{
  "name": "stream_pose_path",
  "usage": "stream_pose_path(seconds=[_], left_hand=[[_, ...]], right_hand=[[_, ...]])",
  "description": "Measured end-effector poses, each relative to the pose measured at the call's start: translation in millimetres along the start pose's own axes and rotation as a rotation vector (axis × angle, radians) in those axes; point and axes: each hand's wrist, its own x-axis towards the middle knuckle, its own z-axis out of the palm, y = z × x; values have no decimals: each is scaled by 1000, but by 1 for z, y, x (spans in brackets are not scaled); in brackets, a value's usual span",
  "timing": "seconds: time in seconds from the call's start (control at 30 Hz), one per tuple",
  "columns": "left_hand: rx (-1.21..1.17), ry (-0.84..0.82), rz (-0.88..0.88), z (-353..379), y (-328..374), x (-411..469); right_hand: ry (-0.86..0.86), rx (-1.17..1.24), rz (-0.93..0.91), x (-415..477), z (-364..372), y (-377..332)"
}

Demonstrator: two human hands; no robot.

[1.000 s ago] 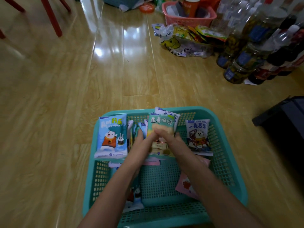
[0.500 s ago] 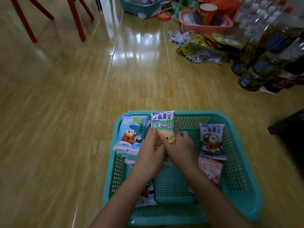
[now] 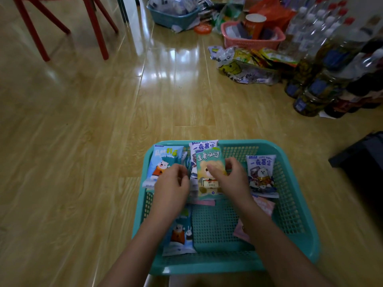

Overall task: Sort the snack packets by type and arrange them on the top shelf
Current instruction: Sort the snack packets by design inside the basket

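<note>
Right hand is pinching a green packet, thumb on its face and fingers behind, holding it upright against a white packet at the far wall of a teal basket on the wooden floor, seemingly so each kind is lining up in its own row. Left hand, fingers curled, is hovering at the blue packet leaning far left, perhaps steadying it; whether it is gripping anything cannot be told. A pink packet and a second blue packet are lying flat, apparently awaiting sorting, with the top shelf nowhere showing.
</note>
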Motion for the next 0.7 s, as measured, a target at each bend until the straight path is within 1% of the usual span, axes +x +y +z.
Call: stream_pose_path(seconds=[0.07,0.17,0.23,0.3,0.37,0.5,0.6,0.7], left_hand=[[150,-35,63,13,8,5],[311,-89,101,37,19,17],[404,-103,80,49,24,28],[485,-107,33,56,26,39],[481,-88,-8,59,26,47],[380,-67,-53,64,26,54],[289,-100,-145,60,30,61],[257,-109,-194,60,32,65]], right_hand=[[-6,188,49,-3,-6,-3],[88,373,124,-4,-21,-2],[185,459,180,0,-34,4],[241,505,219,2,-47,13],[264,520,236,0,-61,19],[269,514,286,-5,-78,40],[191,442,305,-13,-84,52],[112,329,312,-24,-88,63]])
